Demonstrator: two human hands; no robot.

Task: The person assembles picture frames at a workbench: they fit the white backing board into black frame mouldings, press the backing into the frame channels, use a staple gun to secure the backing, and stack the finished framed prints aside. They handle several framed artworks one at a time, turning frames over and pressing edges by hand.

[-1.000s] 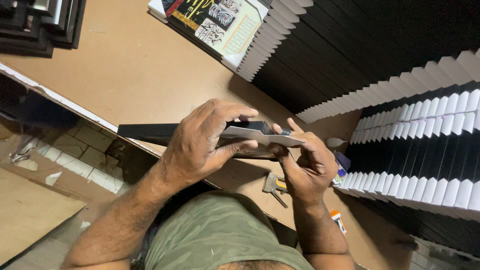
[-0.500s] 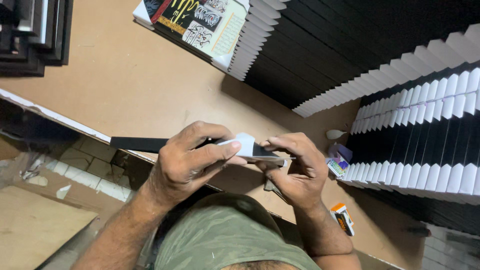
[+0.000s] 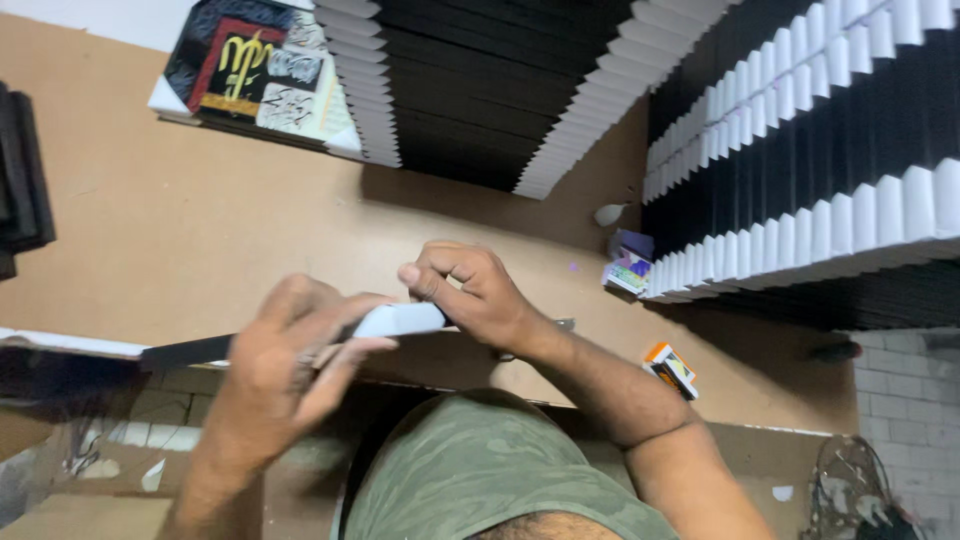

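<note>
Both hands grip a black frame [image 3: 200,350] at the worktop's [image 3: 180,230] near edge, left hand [image 3: 290,365] and right hand [image 3: 470,290] apparently pressing its white corner guard [image 3: 400,320] on; seating it needs firm, even pressure.

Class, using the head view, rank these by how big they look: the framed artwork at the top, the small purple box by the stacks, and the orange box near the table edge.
1. Framed artwork, clearly largest.
2. Purple box and orange box look about alike; the orange one lies nearer the camera, so I will not rank them.
</note>
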